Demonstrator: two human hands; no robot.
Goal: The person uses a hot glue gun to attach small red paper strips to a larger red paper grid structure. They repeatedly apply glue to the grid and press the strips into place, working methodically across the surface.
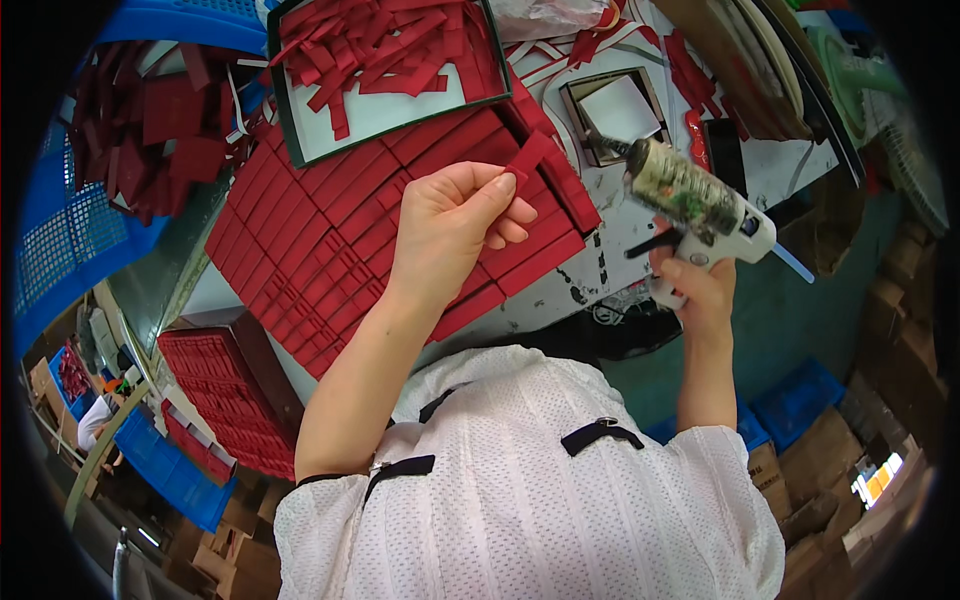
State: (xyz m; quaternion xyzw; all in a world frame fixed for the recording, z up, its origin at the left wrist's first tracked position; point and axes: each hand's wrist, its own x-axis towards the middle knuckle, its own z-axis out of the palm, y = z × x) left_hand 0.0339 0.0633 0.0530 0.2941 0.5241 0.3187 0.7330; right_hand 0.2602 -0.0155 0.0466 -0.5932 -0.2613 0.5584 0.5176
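Note:
My left hand (462, 215) pinches a short red ribbon strip (531, 152) between thumb and forefinger. It hangs over a block of red boxes (330, 230) packed in rows on the table. My right hand (702, 287) is wrapped round the handle of a white glue gun (700, 205), whose front barrel is stained and dirty. The gun's dark nozzle points left, toward a small open box (612, 110) with a pale inside. Behind the left hand, a dark-rimmed tray (395, 115) holds many loose red ribbon strips (375, 45).
A blue plastic crate (75, 235) with red pieces (170, 115) stands at the left. Below it is a tray of red boxes (225, 390). Cardboard boxes (815, 460) and a blue bin (797, 393) lie at lower right. Another person (97, 420) is far off at left.

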